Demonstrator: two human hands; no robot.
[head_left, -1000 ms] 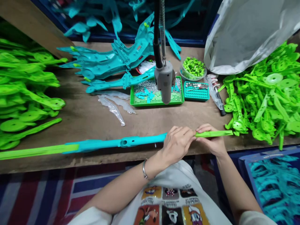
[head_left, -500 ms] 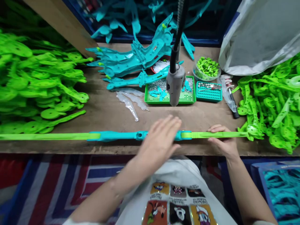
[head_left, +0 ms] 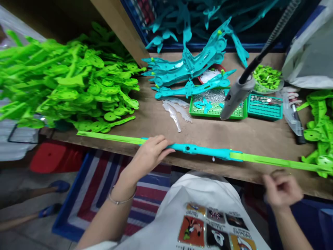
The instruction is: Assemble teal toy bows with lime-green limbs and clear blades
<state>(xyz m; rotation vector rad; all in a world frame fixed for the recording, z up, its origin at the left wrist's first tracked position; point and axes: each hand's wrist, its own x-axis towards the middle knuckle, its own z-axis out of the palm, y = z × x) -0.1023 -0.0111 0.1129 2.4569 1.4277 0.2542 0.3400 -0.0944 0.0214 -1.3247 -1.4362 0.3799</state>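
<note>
A long plastic assembly lies along the front edge of the wooden bench (head_left: 234, 133): a teal middle piece (head_left: 205, 151) with a green strip (head_left: 111, 138) at its left end and another green strip (head_left: 278, 162) at its right. My left hand (head_left: 149, 156) grips the assembly where the left strip meets the teal piece. Off the bench edge, my right hand (head_left: 282, 189) is blurred with fingers loosely curled, holding nothing that I can see. A grey powered screwdriver (head_left: 235, 95) hangs tilted on a cable over the bench.
A big heap of green parts (head_left: 70, 83) fills the left. Teal parts (head_left: 187, 67) lie at the back. A green tray (head_left: 215, 107) holds screws and teal bits, beside a teal tray (head_left: 265, 107) and a bowl of green pieces (head_left: 267, 76). More green parts (head_left: 318, 128) are at the right.
My left hand slid left along the assembly and closed on its left joint. My right hand let go of the right green strip and dropped below the bench edge. The view swung left.
</note>
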